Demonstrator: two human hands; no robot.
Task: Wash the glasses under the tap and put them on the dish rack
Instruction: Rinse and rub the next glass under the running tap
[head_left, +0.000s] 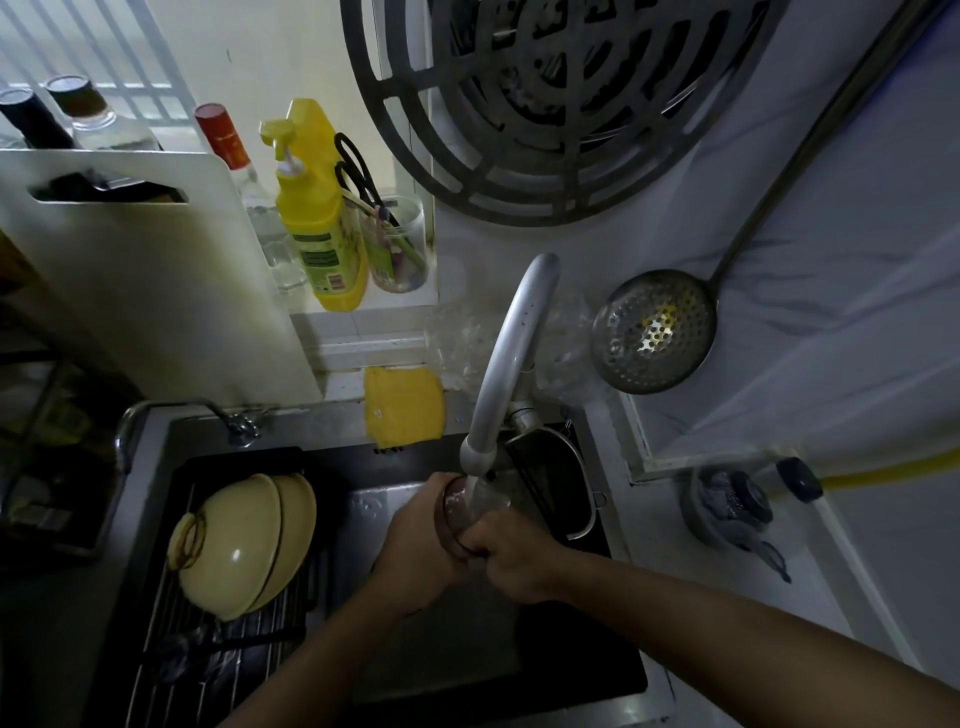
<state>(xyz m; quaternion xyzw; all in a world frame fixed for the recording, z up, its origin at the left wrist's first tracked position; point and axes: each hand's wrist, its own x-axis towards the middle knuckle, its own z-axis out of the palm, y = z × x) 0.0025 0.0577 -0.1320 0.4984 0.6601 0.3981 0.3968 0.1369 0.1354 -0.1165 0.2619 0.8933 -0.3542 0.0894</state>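
Note:
A clear glass (470, 501) with a brownish rim lies tilted under the spout of the grey tap (511, 358), and water runs onto it. My left hand (415, 540) wraps around the glass from the left. My right hand (511, 553) grips it from the right, fingers at its rim. Both hands are over the dark sink (597, 670). The wire dish rack (171, 639) sits in the left part of the sink and holds two cream bowls (244, 540) turned upside down.
A yellow cloth (405, 408) hangs over the sink's back edge. A white cutting board (145, 275), a yellow soap bottle (317, 223) and a jar with scissors (395, 244) stand behind. A skimmer ladle (654, 330) hangs at right; a strainer basket (566, 488) sits beside the tap.

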